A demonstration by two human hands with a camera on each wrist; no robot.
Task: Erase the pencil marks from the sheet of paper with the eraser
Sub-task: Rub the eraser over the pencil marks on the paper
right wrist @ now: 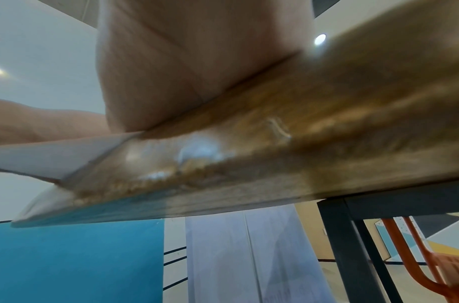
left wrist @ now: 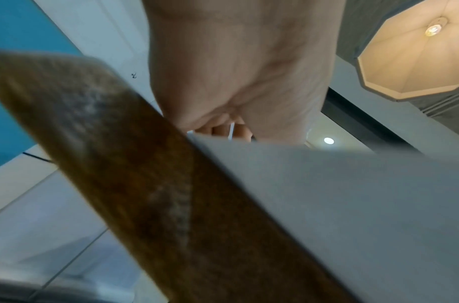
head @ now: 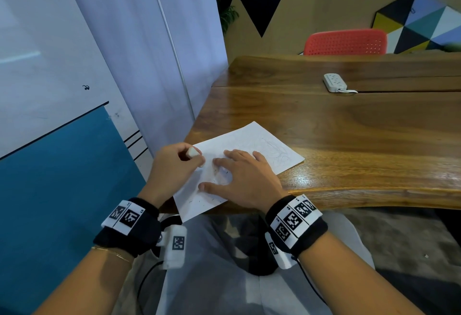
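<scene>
A white sheet of paper (head: 252, 145) lies at the near left corner of the wooden table (head: 349, 140), its near corner hanging over the edge. Faint pencil scribbles (head: 279, 151) remain on its far right part, and small dark crumbs lie on the near part. My left hand (head: 174, 165) pinches a small white eraser (head: 192, 152) at the sheet's left edge. My right hand (head: 239, 180) lies flat with fingers spread, pressing the paper down. In the left wrist view the paper's underside (left wrist: 339, 194) and the palm (left wrist: 236, 61) show. The right wrist view shows the palm (right wrist: 184, 61) on the table.
A white power strip (head: 335, 82) lies farther back on the table. A red perforated chair (head: 345, 41) stands behind the table. A white and blue wall (head: 62, 115) is close on the left. My lap lies below the table's edge.
</scene>
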